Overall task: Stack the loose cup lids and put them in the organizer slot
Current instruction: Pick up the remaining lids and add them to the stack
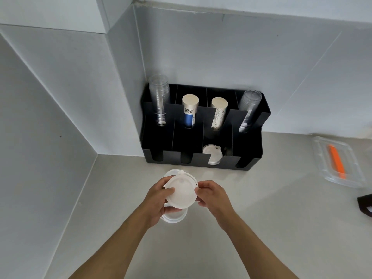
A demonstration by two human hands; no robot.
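I have both hands up over the counter, my left hand (pixel 156 200) pinching the left rim of a white cup lid (pixel 180 193) with thumb on top and fingers curled beneath, my right hand (pixel 213 195) pinching the opposite rim between thumb and fingertips. The lid sits tilted toward me above more loose lids: one edge shows behind it (pixel 174 172) and another lies below my left hand (pixel 174 217); how many are piled there I cannot tell. Just beyond stands the black organizer (pixel 249 156), pushed into the corner where two pale panelled walls (pixel 60 87) meet. Its front row has four slots, and the third from the left holds a stack of white lids (pixel 212 156); the other three look dark. The back row carries four leaning cup stacks: two clear ones at the ends (pixel 160 99) (pixel 249 109), a blue-and-white paper stack (pixel 189 111) and a patterned paper stack (pixel 218 113) between them. The counter (pixel 261 228) is a plain light grey. Off to the right lies a clear plastic tray (pixel 340 162) with one orange item (pixel 336 161) in it, and a dark object (pixel 365 204) pokes in at the edge.
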